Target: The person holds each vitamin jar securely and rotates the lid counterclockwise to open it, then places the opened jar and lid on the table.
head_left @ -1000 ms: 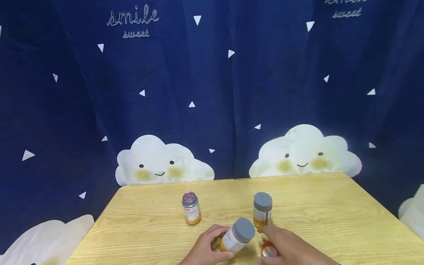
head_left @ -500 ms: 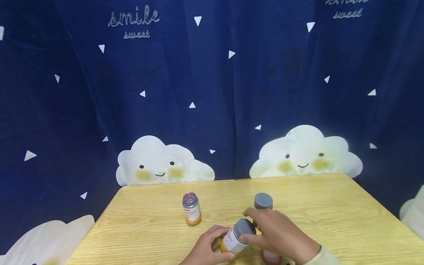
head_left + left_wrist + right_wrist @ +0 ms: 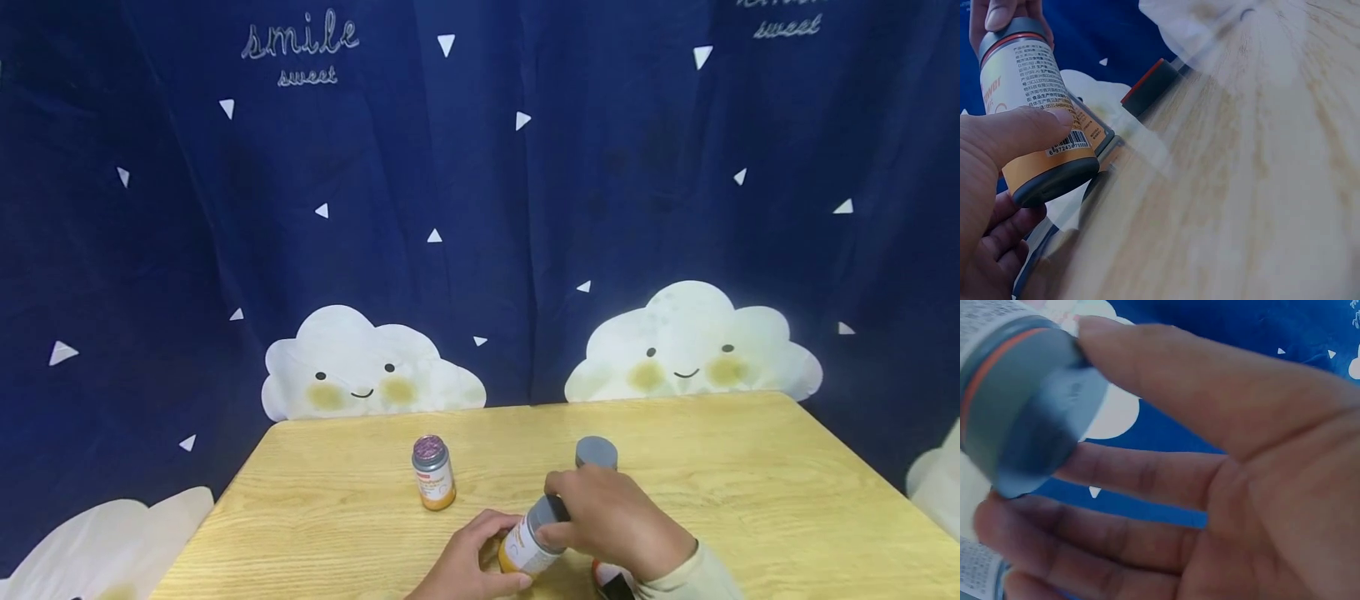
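Note:
My left hand (image 3: 468,560) holds a tilted supplement bottle (image 3: 519,547) with a white label and orange base. In the left wrist view the thumb (image 3: 1029,128) crosses the label, near its barcode, and fingers lie beneath the base. From above, my right hand (image 3: 626,518) grips the bottle's grey screw lid (image 3: 1035,419), thumb on one side and fingers on the other. An orange ring shows at the lid's edge. Close behind the right hand stands a second bottle with a grey lid (image 3: 597,451), its body mostly hidden.
A third bottle (image 3: 434,473), uncapped with a purple foil top, stands on the wooden table (image 3: 322,483) to the left. A loose grey cap with a red edge (image 3: 1150,87) lies on the table, partly covered by the right wrist in the head view. A blue curtain (image 3: 480,167) hangs behind.
My right hand has moved from beside the loose cap, up and left, onto the held bottle's lid, and now grips it. The left hand and its bottle stay nearly still.

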Demonstrator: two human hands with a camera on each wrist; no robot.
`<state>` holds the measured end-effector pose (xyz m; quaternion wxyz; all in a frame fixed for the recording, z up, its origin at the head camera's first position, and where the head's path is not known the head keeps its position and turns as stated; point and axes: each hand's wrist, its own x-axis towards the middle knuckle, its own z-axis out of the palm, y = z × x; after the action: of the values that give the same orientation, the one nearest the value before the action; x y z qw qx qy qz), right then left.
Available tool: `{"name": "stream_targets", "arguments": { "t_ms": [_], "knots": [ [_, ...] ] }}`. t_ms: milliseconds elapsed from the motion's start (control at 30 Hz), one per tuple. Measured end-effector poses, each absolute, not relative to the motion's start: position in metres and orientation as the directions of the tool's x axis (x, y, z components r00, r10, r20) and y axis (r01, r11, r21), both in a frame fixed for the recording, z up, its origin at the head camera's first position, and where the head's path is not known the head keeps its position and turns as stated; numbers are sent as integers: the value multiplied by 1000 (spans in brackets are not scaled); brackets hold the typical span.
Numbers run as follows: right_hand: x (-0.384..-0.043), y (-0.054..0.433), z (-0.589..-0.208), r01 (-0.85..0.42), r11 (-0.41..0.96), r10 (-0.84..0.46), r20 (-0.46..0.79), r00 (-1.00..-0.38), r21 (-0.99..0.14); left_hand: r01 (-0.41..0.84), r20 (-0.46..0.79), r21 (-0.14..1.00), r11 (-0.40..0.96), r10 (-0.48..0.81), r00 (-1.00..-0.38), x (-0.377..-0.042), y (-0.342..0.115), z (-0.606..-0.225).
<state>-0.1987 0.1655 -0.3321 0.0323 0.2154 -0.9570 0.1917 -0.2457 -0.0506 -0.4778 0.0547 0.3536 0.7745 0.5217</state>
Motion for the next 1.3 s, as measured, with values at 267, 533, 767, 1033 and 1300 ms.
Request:
{"name": "stream_targets", "arguments": {
  "t_ms": [267,533,767,1033,1300],
  "knots": [
    [-202,163,-335,-488,786,-454,182,-872,-379,469,271,862,192,607,-747,-247,-55,-473],
    [-201,161,-339,-493,791,-443,216,-870,-363,469,253,854,227,606,-754,-245,-55,-474],
    [-201,162,-340,-474,800,-429,200,-881,-368,451,228,857,249,602,-765,-244,-53,-474],
    [-202,163,-341,-530,765,-479,226,-848,-367,438,241,877,200,604,-759,-243,-51,-473],
    [-203,166,-341,-570,734,-520,234,-821,-368,405,228,897,178,598,-768,-245,-50,-476]
  ]
}}
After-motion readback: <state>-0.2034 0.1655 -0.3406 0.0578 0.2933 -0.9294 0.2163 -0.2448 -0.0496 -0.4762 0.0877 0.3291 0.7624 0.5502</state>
